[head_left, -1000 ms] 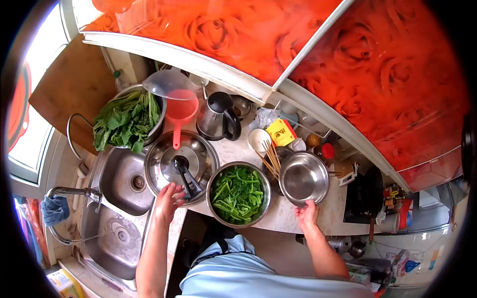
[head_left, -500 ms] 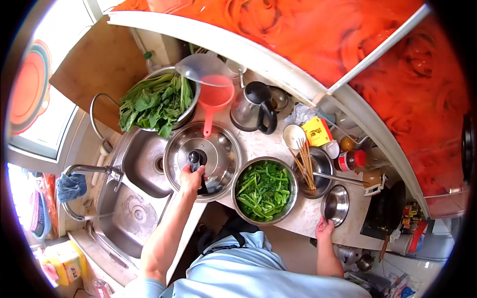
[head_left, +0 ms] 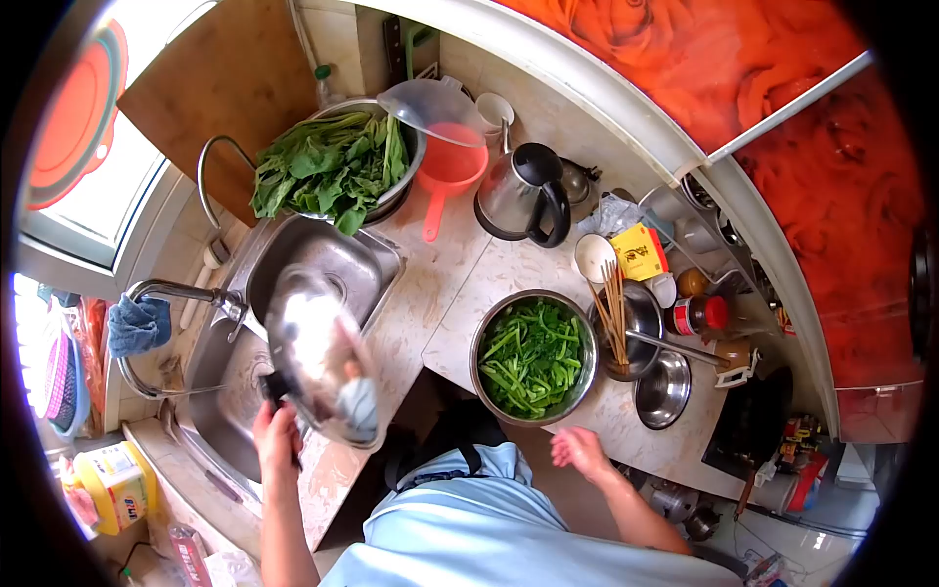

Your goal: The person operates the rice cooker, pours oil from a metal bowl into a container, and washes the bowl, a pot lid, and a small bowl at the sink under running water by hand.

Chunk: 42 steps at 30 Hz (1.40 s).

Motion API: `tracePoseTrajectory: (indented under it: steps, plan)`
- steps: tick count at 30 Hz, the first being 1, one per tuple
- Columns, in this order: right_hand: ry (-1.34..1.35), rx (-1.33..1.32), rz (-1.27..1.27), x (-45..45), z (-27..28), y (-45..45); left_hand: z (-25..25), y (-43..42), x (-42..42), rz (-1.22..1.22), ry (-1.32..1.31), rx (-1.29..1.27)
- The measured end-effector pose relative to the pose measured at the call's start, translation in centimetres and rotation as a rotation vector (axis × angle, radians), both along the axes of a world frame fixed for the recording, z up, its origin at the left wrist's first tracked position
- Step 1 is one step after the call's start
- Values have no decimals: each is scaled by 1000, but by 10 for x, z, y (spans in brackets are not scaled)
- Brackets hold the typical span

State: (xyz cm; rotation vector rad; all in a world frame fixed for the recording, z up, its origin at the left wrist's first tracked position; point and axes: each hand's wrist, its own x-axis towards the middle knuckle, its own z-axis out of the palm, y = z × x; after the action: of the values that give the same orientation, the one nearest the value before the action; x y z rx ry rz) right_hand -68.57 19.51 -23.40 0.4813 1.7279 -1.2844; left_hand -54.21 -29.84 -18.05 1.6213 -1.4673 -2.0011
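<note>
My left hand (head_left: 278, 437) grips the black handle of a shiny steel pot lid (head_left: 318, 342). The lid is tilted over the sink's edge, its underside turned up and to the right, reflecting blue cloth. Loosely curled, with nothing in it, my right hand (head_left: 581, 452) hovers in front of the counter. Just up and left of that hand stands a steel pot of cut greens (head_left: 534, 359). A small steel bowl (head_left: 662, 389) sits to its right, apart from the fingers.
A double sink (head_left: 235, 421) with a faucet (head_left: 186, 293) is at left. Leafy vegetables (head_left: 333, 166) fill a basin behind it. A red strainer (head_left: 452, 166), an electric kettle (head_left: 523, 196) and a saucepan (head_left: 636, 323) with chopsticks stand along the counter (head_left: 440, 259).
My left hand has lifted the lid off the counter and swung it left and nearer, tipping it over. My right hand has let go of the small bowl and moved left.
</note>
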Motion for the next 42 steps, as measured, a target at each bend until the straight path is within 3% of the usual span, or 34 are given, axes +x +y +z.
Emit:
tracePoseTrajectory:
  steps: [3,4,5,6,7,11,15,17,18,20,21,23,24,25,27,29,31,32,37,42]
  plan:
    - [158,-117,297,-5,35,-88,-7,-6,60,325,290,317]
    - [219,-166,357,-5,40,-117,-17,-10,83,329,403,425]
    - [260,-203,409,-2,38,-143,6,-2,86,334,496,434]
    - [306,-230,501,-3,46,-173,5,14,84,520,507,332]
    - [296,-279,535,0,46,-200,1,17,92,548,507,315]
    - [-156,-319,476,30,21,-284,-10,43,109,607,508,269]
    - [-604,-645,547,47,20,-336,-20,58,126,606,512,230]
    - [-631,-631,478,65,27,-360,-31,64,143,565,539,204]
    - [-576,-579,527,70,23,-369,-46,66,152,556,637,241]
    - [-464,-487,614,81,11,-390,-110,58,183,642,1141,620]
    - [-511,-483,588,82,16,-401,-134,48,195,721,1040,623]
    - [-396,-460,544,95,22,-420,-90,20,172,986,832,703]
    - [-375,-479,568,97,14,-425,-126,10,194,537,917,568]
    - [-353,-500,591,97,-3,-431,-140,2,194,497,831,416]
    - [-305,-500,565,101,-6,-445,-136,-13,193,458,948,544]
    - [-259,-447,463,111,6,-456,-124,-24,189,497,762,405]
    - [-184,-468,474,117,13,-460,-106,-35,175,480,816,131]
    - [-123,-467,486,124,17,-461,-121,-43,179,426,787,70]
    - [80,-381,454,153,12,-472,-135,-75,174,416,761,13]
    - [56,-451,497,135,-4,-491,-131,-85,175,440,753,-9]
